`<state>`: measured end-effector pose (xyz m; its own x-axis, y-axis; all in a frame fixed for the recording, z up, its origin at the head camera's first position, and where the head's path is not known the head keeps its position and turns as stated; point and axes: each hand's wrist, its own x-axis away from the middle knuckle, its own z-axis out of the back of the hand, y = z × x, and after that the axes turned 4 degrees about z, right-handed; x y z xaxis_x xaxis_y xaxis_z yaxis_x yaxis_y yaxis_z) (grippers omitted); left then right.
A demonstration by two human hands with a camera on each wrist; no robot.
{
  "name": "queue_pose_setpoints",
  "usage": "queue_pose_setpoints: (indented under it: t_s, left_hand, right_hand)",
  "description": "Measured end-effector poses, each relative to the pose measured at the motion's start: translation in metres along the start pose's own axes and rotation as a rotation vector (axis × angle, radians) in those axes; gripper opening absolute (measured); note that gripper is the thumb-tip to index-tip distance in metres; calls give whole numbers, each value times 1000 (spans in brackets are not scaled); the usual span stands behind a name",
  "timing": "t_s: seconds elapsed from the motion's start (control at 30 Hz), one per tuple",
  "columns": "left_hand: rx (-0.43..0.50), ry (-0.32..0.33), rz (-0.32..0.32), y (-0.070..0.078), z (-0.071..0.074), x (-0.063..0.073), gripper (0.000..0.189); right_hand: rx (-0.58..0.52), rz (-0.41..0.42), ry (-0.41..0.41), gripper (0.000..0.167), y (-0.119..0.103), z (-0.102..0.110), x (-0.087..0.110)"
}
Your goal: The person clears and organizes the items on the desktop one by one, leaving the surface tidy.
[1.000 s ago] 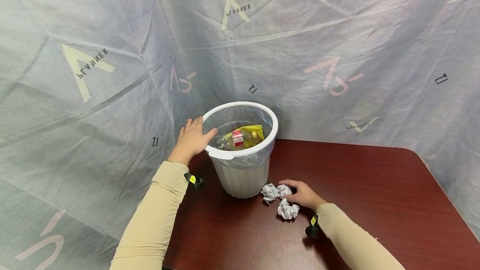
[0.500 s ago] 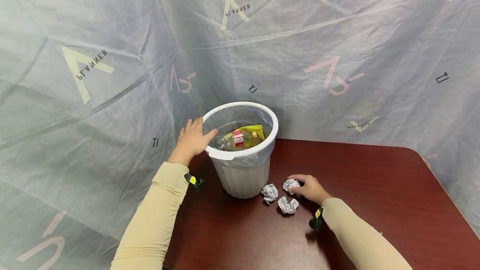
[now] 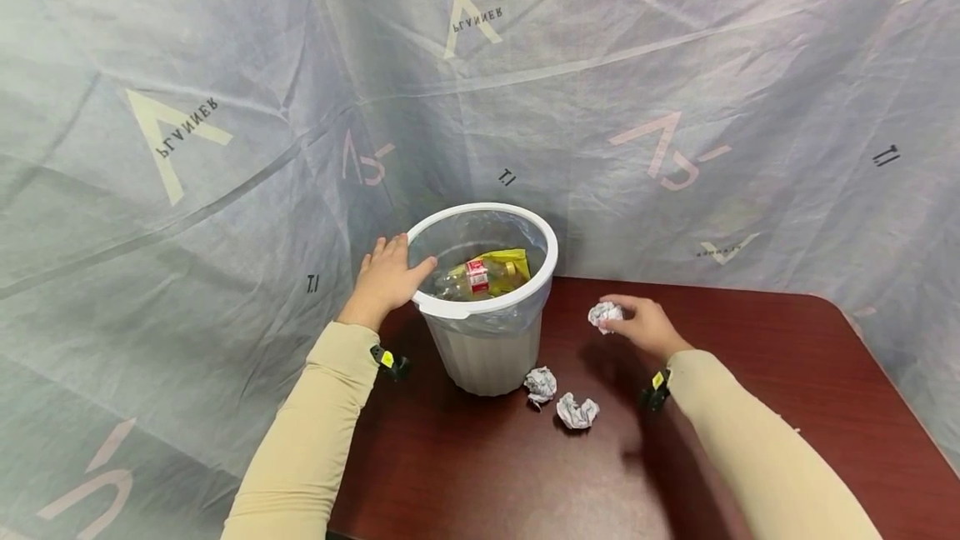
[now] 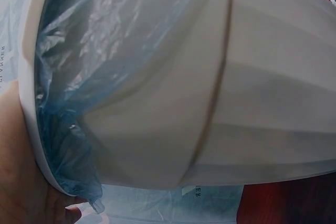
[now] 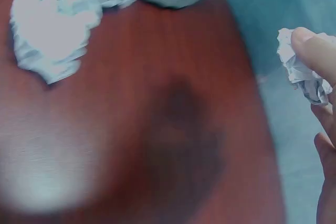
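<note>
My left hand (image 3: 386,280) holds the rim of a pale wastebasket (image 3: 487,352), the thumb over its inner edge and the fingers along the outside. In the left wrist view, fingertips (image 4: 73,213) show below the white rim, beside the bluish liner. Between thumb and fingers, my right hand (image 3: 647,325) pinches a crumpled paper ball (image 3: 604,317), raised above the table to the right of the wastebasket. Two more balls lie on the tabletop: one paper ball (image 3: 540,387) by the wastebasket's base, another paper ball (image 3: 577,412) nearer to me.
Inside the lined wastebasket are a plastic bottle (image 3: 477,276) with a red label and a yellow wrapper (image 3: 517,257). Everything stands on a dark red table (image 3: 720,357). Grey printed cloth (image 3: 637,107) hangs behind it and on the left.
My right hand has picked up one paper ball from the group and carried it up, away and to the right. The left hand stays at the wastebasket's rim.
</note>
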<state>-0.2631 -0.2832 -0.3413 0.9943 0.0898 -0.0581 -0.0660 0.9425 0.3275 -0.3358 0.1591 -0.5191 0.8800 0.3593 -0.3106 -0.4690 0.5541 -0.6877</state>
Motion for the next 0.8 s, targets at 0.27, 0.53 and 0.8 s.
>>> queue_pose_setpoints:
  t_s: [0.27,0.53,0.8]
  left_hand:
    - [-1,0,-1,-1,-2,-2,92]
    - [-6,-1,1,-1,-1,-3,91]
    - [-11,-5,1,0,0,-2,92]
  right_hand:
    - [-8,-53,15,50,-42,49,-36]
    - [-3,-66,63,56,-94,80,-68]
    - [-22,-35,94,56,-138,86,-90]
